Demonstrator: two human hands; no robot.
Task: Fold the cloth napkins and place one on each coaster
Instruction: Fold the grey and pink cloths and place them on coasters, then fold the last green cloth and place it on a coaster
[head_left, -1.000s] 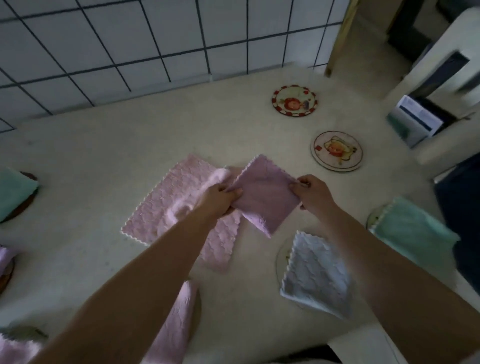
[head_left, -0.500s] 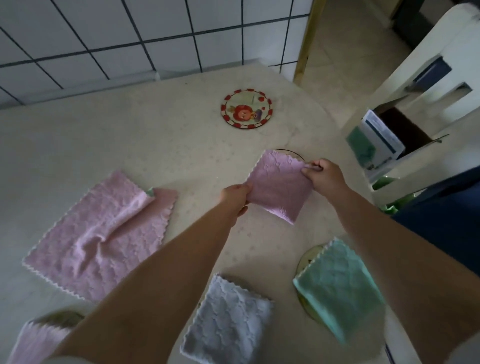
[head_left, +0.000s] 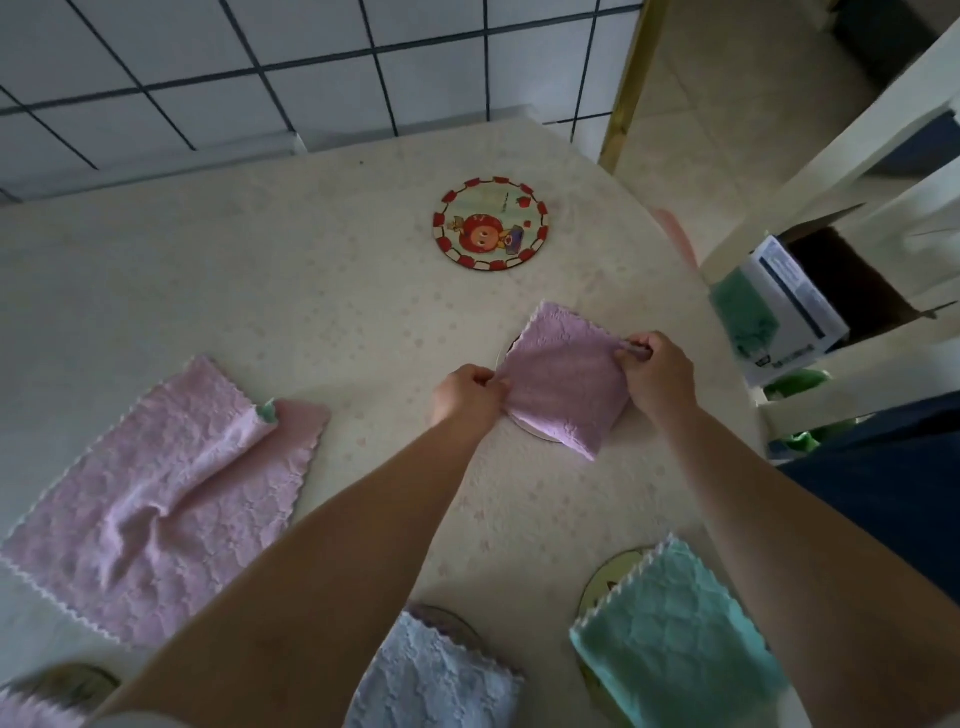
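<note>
— Where is the folded pink napkin (head_left: 563, 379)?
— Stretched between both hands over a coaster (head_left: 506, 358) on the desk (head_left: 311, 312), the left hand (head_left: 467, 392) pinching its near-left corner, the right hand (head_left: 657, 371) its right corner, diagonal running hand to hand.
— What has changed?
— Half a second ago it hung higher; now it sits low on the coaster.
</note>
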